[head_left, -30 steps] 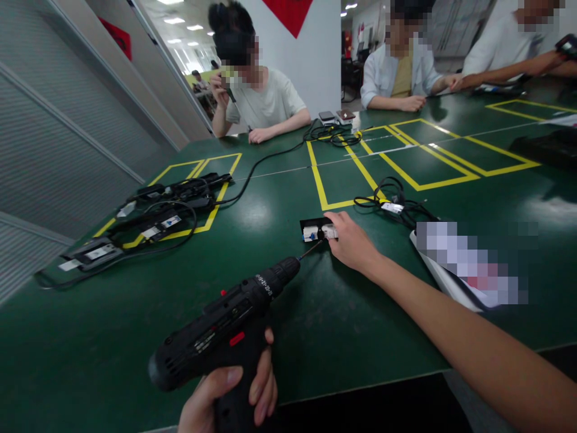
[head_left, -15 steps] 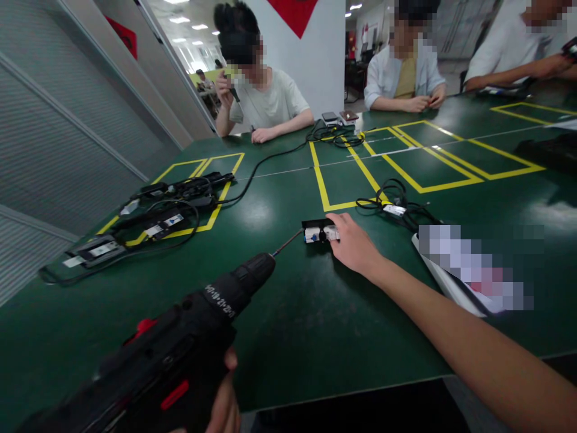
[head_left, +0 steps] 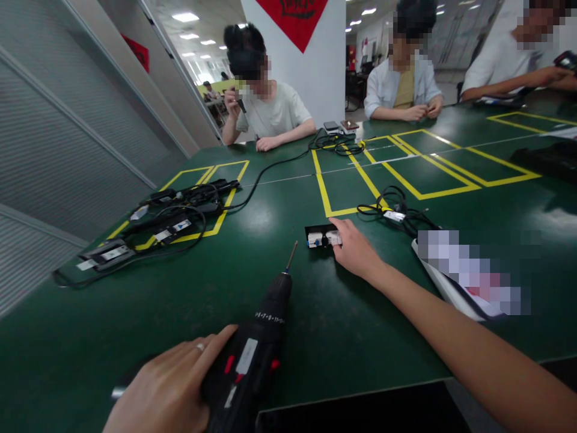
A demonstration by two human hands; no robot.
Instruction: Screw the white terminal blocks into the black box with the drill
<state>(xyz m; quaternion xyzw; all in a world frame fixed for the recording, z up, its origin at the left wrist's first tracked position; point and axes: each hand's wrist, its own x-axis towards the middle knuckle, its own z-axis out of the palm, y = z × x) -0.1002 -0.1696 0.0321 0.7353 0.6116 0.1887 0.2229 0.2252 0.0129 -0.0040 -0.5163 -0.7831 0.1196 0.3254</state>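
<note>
My left hand [head_left: 166, 385] is wrapped around the handle of a black power drill [head_left: 259, 340] with red buttons. The drill's thin bit [head_left: 292, 257] points up and slightly right, its tip apart from a small black box with white labels [head_left: 315, 239]. My right hand [head_left: 354, 245] reaches in from the right, its fingers closed on the right end of that box against the green table [head_left: 324, 325]. My fingers hide the box's right end.
Black adapters and cables [head_left: 193, 207] lie in a yellow-taped area at left. A cable bundle [head_left: 401, 210] and a white-edged flat object [head_left: 444, 279] lie right of my right hand. Across the table sit co-workers; one person's forearm [head_left: 288, 137] rests on it.
The drill has swung round and rolled onto its side in my left hand, and its bit tip has moved off the box. My right hand stays on the box. The view has tilted slightly.
</note>
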